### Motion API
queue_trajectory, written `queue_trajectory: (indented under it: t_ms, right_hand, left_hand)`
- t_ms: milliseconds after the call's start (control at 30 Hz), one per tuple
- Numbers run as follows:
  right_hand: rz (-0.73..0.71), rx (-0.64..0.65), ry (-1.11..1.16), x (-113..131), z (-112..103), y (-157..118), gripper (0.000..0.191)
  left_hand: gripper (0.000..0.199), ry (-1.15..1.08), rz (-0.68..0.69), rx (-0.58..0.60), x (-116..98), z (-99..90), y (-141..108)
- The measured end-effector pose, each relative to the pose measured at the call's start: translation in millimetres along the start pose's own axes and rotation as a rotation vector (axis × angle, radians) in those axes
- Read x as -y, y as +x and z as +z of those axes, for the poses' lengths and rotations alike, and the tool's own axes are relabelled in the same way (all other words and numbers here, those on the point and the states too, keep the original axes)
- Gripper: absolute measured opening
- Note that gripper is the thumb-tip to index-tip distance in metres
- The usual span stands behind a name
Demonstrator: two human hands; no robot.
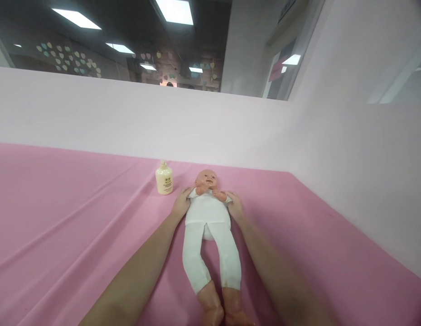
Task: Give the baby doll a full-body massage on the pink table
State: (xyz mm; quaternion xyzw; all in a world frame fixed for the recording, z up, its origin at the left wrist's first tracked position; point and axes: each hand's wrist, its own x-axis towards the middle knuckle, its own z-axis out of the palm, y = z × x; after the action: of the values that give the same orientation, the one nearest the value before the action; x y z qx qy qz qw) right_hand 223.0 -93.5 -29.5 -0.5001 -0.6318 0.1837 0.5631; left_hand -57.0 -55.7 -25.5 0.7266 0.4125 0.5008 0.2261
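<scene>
A baby doll (208,208) in a white top and white leggings lies on its back, its head away from me and its bare feet at the bottom edge. My left hand (182,203) holds the doll's upper arm on the left side, its fingers curled at the white sleeve. On the other side, my right hand (235,206) grips the opposite upper arm in the same way. The doll's own hands are raised near its chin. Parts of my fingers are hidden behind the doll's arms.
A pale yellow bottle (164,180) stands upright left of the doll's head. Pink cloth (77,217) with creases covers the surface. Behind it rises a white wall (138,120) with a dark window or mirror above, and another pale wall (363,149) borders the right side.
</scene>
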Motion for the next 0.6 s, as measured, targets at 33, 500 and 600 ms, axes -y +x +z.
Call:
queue_trajectory:
  t_ms: [33, 500, 600]
  right_hand:
    - [-0.001, 0.002, -0.016, -0.2, 0.2, 0.2, 0.038]
    - [0.210, -0.403, 0.275, -2.3, -5.7, 6.0, 0.104]
    - [0.147, -0.176, 0.210, 3.3, -3.9, 2.2, 0.066]
  left_hand:
    - [0.058, 0.010, 0.004, -0.001, -1.0, 0.8, 0.0]
    - [0.050, -0.174, -0.260, -0.320, 6.2, -7.3, 2.8]
    - [0.042, -0.137, -0.147, -0.190, 2.9, -6.2, 2.6]
